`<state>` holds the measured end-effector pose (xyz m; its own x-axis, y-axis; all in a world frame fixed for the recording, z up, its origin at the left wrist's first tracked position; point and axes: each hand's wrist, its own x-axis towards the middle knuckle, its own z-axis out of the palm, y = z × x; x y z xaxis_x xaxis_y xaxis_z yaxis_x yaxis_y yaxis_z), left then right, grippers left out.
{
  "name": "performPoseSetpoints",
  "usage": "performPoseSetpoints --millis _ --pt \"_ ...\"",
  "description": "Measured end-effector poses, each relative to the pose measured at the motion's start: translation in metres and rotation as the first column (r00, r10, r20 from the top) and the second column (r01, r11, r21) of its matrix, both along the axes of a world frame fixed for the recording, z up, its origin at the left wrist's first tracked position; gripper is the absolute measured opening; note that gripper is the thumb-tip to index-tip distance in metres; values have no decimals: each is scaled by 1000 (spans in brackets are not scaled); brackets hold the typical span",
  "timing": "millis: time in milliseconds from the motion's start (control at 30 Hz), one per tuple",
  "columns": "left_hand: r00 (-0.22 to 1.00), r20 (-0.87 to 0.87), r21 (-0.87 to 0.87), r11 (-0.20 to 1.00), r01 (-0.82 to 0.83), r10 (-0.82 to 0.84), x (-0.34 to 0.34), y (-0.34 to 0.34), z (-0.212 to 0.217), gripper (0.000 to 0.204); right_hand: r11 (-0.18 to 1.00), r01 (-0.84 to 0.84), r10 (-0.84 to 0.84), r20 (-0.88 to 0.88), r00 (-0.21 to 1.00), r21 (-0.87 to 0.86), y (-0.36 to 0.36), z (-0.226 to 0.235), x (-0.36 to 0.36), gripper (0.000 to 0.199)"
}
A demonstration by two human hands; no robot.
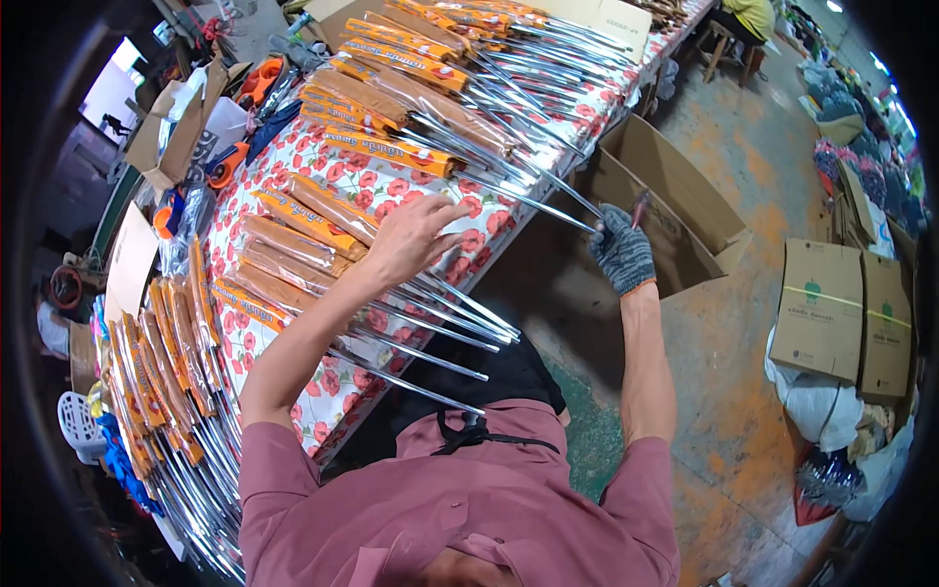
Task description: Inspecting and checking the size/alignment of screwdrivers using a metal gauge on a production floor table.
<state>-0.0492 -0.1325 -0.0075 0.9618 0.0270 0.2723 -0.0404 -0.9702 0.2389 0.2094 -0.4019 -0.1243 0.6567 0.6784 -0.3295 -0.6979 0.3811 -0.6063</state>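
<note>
My right hand point(624, 254), in a grey knitted glove, is closed around the ends of steel rods point(548, 207) reaching out over the table's edge. A thin reddish-brown tool point(641, 207), its kind unclear, sticks up from the same hand. My bare left hand point(421, 233) hovers over the flowered tablecloth with fingers apart, holding nothing. Just beyond it lies an orange-labelled pack point(391, 152) with steel rods. Nearer, under my left forearm, several long brown packs point(293, 245) in clear wrap lie side by side, their rods point(430, 338) pointing toward me.
An open cardboard box point(675, 186) stands on the floor beside the table. More packs with rods point(186, 391) are stacked at left. Flattened cartons point(822, 308) lean at right. Orange tape dispensers point(259, 83) sit at far left. Another person point(748, 18) sits at the back.
</note>
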Motion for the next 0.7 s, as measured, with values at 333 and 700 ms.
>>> performPoseSetpoints --millis 333,700 --pt "865 458 378 926 19 -205 59 -38 29 54 988 50 -118 517 848 145 -26 81 -80 19" --pt "917 -3 4 917 398 -398 42 -45 -23 20 994 -61 48 143 989 89 -34 3 -150 22"
